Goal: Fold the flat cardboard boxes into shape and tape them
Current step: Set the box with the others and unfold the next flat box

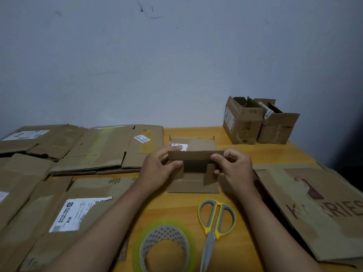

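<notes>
While both hands pinch its raised flap, left hand (157, 169) and right hand (234, 167), the small box (193, 165) sits beyond the scissors (215, 222); light, bendy card, best gripped at creases.

Two bare forearms and hands, seen from the wearer's own head.

The left hand (157, 169) and right hand (235, 167) wear no gloves, rings or watch; both forearms are uncovered, with no sleeve edge showing; fingers (172, 148) have short nails.
</notes>
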